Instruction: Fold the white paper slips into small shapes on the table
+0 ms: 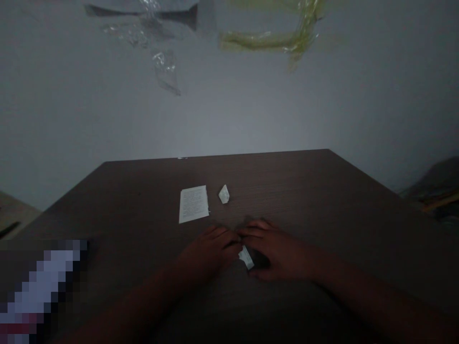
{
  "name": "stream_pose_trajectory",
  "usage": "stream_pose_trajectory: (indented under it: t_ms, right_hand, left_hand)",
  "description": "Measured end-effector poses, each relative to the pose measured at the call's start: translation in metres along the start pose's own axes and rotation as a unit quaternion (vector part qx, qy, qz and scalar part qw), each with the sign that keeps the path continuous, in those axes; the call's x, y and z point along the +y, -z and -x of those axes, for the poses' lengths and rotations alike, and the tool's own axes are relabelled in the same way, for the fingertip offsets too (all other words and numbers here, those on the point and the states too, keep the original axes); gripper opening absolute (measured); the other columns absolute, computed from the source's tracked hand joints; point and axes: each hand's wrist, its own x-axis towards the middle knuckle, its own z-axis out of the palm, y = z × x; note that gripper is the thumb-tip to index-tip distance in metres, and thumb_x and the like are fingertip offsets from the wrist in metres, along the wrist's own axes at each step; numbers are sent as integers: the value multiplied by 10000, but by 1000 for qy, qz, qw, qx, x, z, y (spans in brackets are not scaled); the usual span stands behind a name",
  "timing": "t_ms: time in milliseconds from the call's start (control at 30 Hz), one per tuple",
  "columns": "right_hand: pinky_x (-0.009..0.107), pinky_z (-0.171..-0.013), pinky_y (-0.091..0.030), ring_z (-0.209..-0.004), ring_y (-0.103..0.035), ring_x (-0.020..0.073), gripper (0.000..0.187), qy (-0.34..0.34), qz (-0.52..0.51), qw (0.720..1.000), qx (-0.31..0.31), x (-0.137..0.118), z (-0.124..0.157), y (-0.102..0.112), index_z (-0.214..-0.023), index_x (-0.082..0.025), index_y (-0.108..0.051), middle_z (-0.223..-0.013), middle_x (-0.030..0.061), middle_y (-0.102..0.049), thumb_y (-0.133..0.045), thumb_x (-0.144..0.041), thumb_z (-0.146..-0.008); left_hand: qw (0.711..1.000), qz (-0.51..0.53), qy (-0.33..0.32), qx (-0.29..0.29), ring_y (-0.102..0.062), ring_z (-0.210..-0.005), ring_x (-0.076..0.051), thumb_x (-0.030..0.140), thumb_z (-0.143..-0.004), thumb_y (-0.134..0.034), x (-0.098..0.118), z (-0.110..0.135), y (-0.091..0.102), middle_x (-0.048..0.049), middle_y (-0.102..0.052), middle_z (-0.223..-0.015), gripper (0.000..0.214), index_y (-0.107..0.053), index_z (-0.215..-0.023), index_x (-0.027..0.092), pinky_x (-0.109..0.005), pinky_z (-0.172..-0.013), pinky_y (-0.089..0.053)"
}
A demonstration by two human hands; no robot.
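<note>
Both my hands rest together on a dark wooden table (322, 200), fingertips meeting. My left hand (211, 248) is curled, its fingers pinched against a small white piece of paper (245, 258). My right hand (278, 248) is curled over the same white piece, thumb beneath it. The light is dim, so the piece's shape is hard to make out. Just beyond my hands lie a printed white paper sheet (193, 204) and a small crumpled white scrap (224, 194).
The table's far edge meets a plain grey wall. Clear and yellowish plastic wrap (272, 38) hangs on the wall above. A blurred-out object (39, 291) sits at the table's near left. Dark things lie off the table at the far right (437, 191).
</note>
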Motion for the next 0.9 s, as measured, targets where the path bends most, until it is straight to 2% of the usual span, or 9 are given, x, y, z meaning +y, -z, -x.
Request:
stream_pose_trajectory:
  t_ms: [200,300,433,567,733,900]
  right_hand:
    - [607,-1321,-433,-1545,-571,388,599,22,10,1000,7,4,-1,0,-1534,-157,-710,-1671,193,-674,-885,-339,-991]
    - [617,-1328,-424,-1535,-581,389,581,28,19,999,10,3,-2,1,-1549,-167,-696,-1658,185,-686,-859,-321,-1012]
    - [632,-1345,-403,-1540,-591,404,609,28,7,1000,8,2,0,6,-1574,-187,-690,-1680,174,-678,-870,-291,-1002]
    - [628,-1339,-416,-1555,-590,407,655,35,-10,999,1,4,0,10,-1559,-206,-715,-1691,169,-671,-914,-265,-937]
    - [634,-1317,-442,-1525,-609,382,556,29,-2,1000,8,6,-1,10,-1508,-224,-751,-1646,148,-709,-865,-226,-964]
    - [631,-1327,-423,-1537,-587,383,672,38,-6,999,6,7,-1,8,-1572,-221,-708,-1680,159,-675,-908,-298,-935]
  left_hand:
    - [1000,-12,9,-10,-752,-1147,-274,113,-1170,-592,2,0,5,-55,-814,-1247,258,-793,-1282,229,-399,-1054,-566]
    - [1000,16,7,-14,-752,-1159,-281,134,-1144,-641,0,1,8,-72,-808,-1268,211,-788,-1274,211,-402,-1061,-570]
    - [996,82,8,-22,-752,-1208,-296,209,-1085,-765,-6,2,9,-85,-799,-1302,237,-761,-1322,216,-431,-1086,-582]
    - [992,124,22,-24,-748,-1236,-308,158,-1074,-747,-9,3,11,-91,-800,-1317,282,-749,-1350,214,-446,-1095,-589]
    - [990,134,25,-16,-742,-1257,-309,114,-1054,-735,-7,3,13,-98,-792,-1342,318,-735,-1360,202,-447,-1110,-594]
    - [989,148,23,-10,-746,-1242,-313,131,-1064,-712,-8,3,11,-105,-791,-1337,299,-734,-1351,211,-458,-1094,-610]
